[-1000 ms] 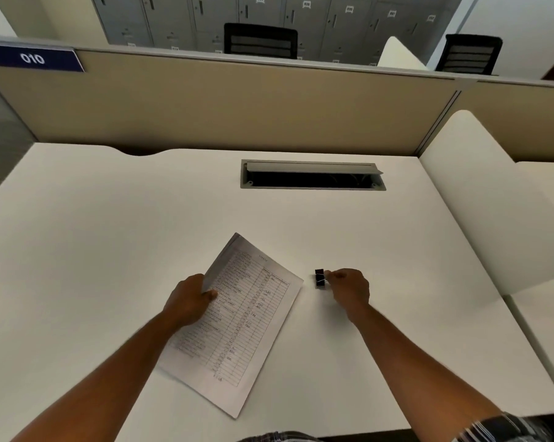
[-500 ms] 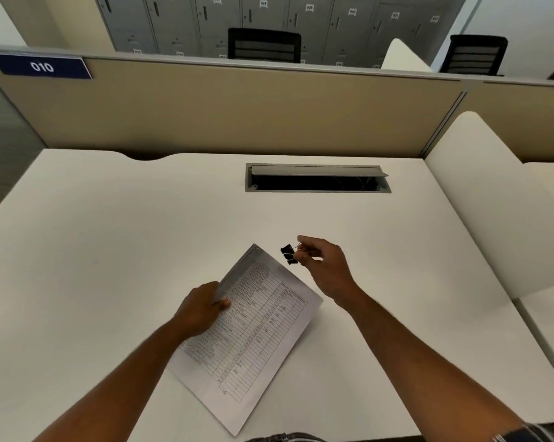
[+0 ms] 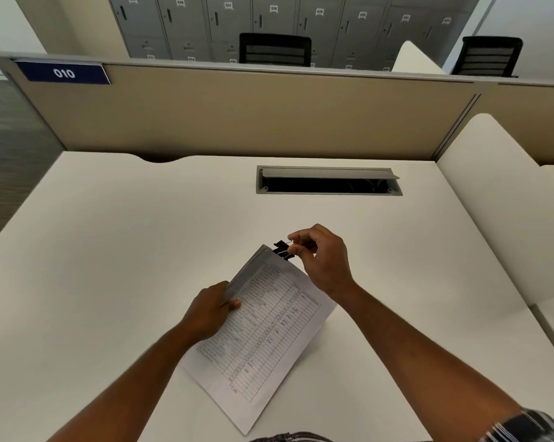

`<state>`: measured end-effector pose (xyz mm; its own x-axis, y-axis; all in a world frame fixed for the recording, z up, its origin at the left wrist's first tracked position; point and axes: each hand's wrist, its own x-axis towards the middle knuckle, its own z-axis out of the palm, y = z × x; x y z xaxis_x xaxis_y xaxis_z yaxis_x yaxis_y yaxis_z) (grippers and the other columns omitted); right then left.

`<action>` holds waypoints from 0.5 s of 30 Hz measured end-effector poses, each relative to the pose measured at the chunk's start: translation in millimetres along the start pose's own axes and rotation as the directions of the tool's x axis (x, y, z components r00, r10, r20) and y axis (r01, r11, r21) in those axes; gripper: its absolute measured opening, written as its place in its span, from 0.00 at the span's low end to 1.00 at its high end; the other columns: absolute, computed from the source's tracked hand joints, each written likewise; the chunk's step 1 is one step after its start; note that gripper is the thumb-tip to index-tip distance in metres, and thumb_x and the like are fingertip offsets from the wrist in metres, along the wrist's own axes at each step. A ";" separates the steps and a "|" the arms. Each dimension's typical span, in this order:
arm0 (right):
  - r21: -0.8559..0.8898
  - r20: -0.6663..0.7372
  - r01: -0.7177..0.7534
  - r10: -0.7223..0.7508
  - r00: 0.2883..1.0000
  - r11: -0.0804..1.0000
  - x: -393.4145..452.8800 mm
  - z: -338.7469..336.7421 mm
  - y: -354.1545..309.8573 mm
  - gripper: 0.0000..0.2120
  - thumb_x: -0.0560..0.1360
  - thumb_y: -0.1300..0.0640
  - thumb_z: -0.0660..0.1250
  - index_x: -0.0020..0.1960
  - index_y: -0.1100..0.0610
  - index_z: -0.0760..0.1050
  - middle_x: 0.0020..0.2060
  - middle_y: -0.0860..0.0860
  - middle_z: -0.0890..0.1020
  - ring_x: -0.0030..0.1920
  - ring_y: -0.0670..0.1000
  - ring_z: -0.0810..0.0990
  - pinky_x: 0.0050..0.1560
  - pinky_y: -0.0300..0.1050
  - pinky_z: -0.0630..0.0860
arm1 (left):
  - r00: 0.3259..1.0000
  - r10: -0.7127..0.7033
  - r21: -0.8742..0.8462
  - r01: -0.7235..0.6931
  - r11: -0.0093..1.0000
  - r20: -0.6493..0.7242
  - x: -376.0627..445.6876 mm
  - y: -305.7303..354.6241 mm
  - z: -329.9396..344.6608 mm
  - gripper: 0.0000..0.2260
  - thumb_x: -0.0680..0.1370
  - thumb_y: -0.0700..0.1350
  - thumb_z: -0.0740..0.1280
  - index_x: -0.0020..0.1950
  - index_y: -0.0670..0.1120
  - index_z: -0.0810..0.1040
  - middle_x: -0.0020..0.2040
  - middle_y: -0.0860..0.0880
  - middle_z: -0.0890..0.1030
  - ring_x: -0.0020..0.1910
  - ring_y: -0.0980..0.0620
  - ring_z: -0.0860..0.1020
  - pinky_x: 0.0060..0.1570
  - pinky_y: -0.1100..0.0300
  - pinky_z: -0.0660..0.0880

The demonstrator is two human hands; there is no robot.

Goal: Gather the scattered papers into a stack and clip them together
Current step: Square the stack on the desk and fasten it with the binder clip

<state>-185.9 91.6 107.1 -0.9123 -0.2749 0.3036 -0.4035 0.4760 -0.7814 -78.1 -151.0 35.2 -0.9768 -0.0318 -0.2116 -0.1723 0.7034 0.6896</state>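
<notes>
A stack of printed papers with a table of lines on the top sheet is tilted up off the white desk. My left hand grips the stack's left edge, thumb on top. My right hand pinches the wire handles of a small black binder clip. The clip sits at the top far corner of the stack, touching its edge; whether its jaws are around the sheets I cannot tell.
A grey cable hatch stands open in the desk's far middle. A beige partition with a blue "010" label closes off the back. A white curved divider borders the right side.
My right hand lifted the clip from the desk and carried it left to the stack's top corner. My left hand raised the stack's left edge.
</notes>
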 end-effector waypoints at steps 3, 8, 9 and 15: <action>0.009 0.026 0.050 -0.051 0.998 0.999 5.4 1.0 -3.6 0.08 0.73 0.60 0.77 0.51 0.54 0.85 0.41 0.45 0.83 0.42 0.46 0.83 0.44 0.46 0.82 | 1.000 0.021 0.010 -0.021 1.000 -0.014 -1.3 2.6 -1.8 0.12 0.79 0.55 0.65 0.50 0.47 0.76 0.43 0.52 0.80 0.43 0.55 0.78 0.42 0.58 0.75; 0.044 0.075 0.072 -0.076 0.994 0.996 8.9 1.6 -7.5 0.09 0.72 0.60 0.78 0.52 0.56 0.85 0.41 0.45 0.83 0.42 0.45 0.83 0.45 0.42 0.82 | 0.998 0.052 0.015 -0.052 0.999 -0.020 -2.3 4.9 -4.9 0.13 0.79 0.56 0.64 0.50 0.46 0.76 0.43 0.52 0.80 0.42 0.56 0.78 0.42 0.57 0.75; 0.060 0.084 0.064 -0.069 0.994 0.996 9.6 1.6 -8.2 0.09 0.72 0.60 0.78 0.52 0.56 0.85 0.42 0.45 0.84 0.43 0.45 0.83 0.45 0.41 0.81 | 0.998 0.064 0.019 -0.063 0.998 -0.021 -2.7 6.4 -5.5 0.13 0.79 0.56 0.64 0.50 0.46 0.76 0.43 0.52 0.80 0.42 0.56 0.78 0.42 0.58 0.75; 0.166 0.163 -0.018 -0.010 0.987 0.986 14.6 -1.6 -12.4 0.09 0.72 0.63 0.78 0.51 0.56 0.85 0.43 0.46 0.85 0.44 0.47 0.86 0.49 0.43 0.83 | 0.996 0.085 0.017 -0.085 0.996 -0.013 -5.0 7.7 -9.2 0.14 0.78 0.56 0.64 0.49 0.46 0.76 0.41 0.51 0.81 0.41 0.54 0.78 0.41 0.55 0.75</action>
<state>-194.3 83.0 122.0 -0.8847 -0.4119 0.2181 -0.3699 0.3359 -0.8662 -75.7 -152.0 47.9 -0.9895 0.0193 -0.1432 -0.0864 0.7156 0.6931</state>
